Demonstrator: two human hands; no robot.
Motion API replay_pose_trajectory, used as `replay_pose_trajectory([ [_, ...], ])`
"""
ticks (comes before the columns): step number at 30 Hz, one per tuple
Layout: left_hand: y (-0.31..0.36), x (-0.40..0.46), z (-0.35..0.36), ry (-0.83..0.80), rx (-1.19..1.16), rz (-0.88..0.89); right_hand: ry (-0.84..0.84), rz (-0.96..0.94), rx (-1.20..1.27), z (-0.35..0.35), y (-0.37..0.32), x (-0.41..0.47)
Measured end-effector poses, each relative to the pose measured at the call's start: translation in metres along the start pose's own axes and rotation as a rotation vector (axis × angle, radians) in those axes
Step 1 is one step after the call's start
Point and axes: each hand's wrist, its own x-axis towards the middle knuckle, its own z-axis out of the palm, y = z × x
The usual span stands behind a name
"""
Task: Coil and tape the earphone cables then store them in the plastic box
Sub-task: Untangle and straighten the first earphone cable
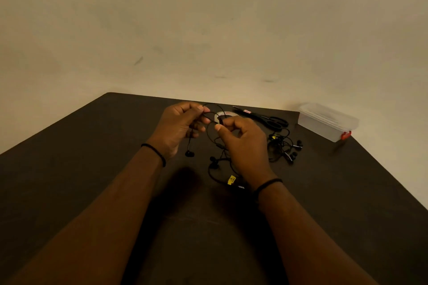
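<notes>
Tabletop [92,169] is dark brown/black, matte, w/ a rounded far-left corner; it butts against a plain beige wall [208,18] that fills the upper half of the view. Wall has a few faint smudges & scuffs. Lighting dim, warm.

Both forearms reach in from the near edge, each w/ a thin black band at the wrist. Left hand [178,127] has fingers curled round loops of a black earphone cable [212,132], held above the table. Right hand [243,143] pinches the same cable between thumb & forefinger, just beside the left. Rest of that cable hangs down to the surface: one earbud [189,153] dangles below the left hand, a yellow tag [231,180] lies near the right wrist.

Tape roll [222,114] sits behind the hands, partly hidden. Black scissors [268,119] lie to its right, toward the far edge. Second tangle of earphones [283,148] rests right of the right hand. Plastic box [327,121], clear w/ lid on & a red latch, stands at the far-right corner, well apart from the hands.
</notes>
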Motion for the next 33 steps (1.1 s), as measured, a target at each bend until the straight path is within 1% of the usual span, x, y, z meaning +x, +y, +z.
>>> replay_pose_trajectory([
  [2,-0.001,0.001,0.006,0.171,0.013,-0.081,0.032,-0.022,0.112,-0.002,-0.004,0.001],
  [3,-0.002,0.002,0.007,0.232,0.002,-0.157,0.026,-0.004,0.198,-0.003,-0.009,0.002],
  [4,-0.002,0.003,0.007,0.255,-0.009,-0.25,0.013,0.022,0.297,-0.005,-0.016,0.005],
  [6,-0.001,0.002,0.003,0.203,0.023,-0.437,-0.018,0.06,0.455,-0.009,-0.03,0.012],
  [7,-0.002,0.003,0.003,0.168,0.092,-0.5,-0.034,0.048,0.461,-0.012,-0.037,0.017],
  [8,-0.003,0.004,0.003,0.16,0.183,-0.522,-0.044,-0.001,0.39,-0.016,-0.043,0.023],
  [9,-0.003,0.006,0.004,0.2,0.26,-0.481,-0.054,-0.088,0.235,-0.02,-0.047,0.031],
  [10,-0.002,0.008,0.006,0.274,0.294,-0.376,-0.081,-0.172,0.046,-0.024,-0.052,0.039],
  [11,0.004,0.009,0.007,0.34,0.257,-0.226,-0.123,-0.224,-0.126,-0.028,-0.058,0.047],
  [12,0.014,0.01,0.007,0.351,0.15,-0.077,-0.171,-0.237,-0.245,-0.032,-0.066,0.055],
  [13,0.026,0.01,0.005,0.295,0.016,0.034,-0.21,-0.233,-0.299,-0.035,-0.073,0.062],
  [14,0.038,0.011,0.003,0.193,-0.09,0.103,-0.232,-0.235,-0.316,-0.039,-0.081,0.069],
  [15,0.05,0.012,0.0,0.087,-0.134,0.147,-0.249,-0.238,-0.313,-0.043,-0.089,0.075],
  [16,0.06,0.013,-0.003,0.004,-0.121,0.183,-0.27,-0.234,-0.3,-0.048,-0.097,0.081],
  [18,0.076,0.013,-0.006,-0.102,-0.038,0.242,-0.311,-0.204,-0.265,-0.057,-0.111,0.092],
  [19,0.083,0.014,-0.007,-0.125,-0.005,0.267,-0.321,-0.186,-0.246,-0.061,-0.116,0.098],
  [25,0.107,0.01,-0.018,-0.075,0.171,0.286,-0.366,-0.098,-0.079,-0.077,-0.139,0.112],
  [29,0.122,0.005,-0.017,-0.113,0.148,0.278,-0.356,-0.036,0.041,-0.081,-0.154,0.109],
  [33,0.136,0.004,-0.012,-0.065,0.185,0.312,-0.341,0.025,0.084,-0.082,-0.164,0.106],
])
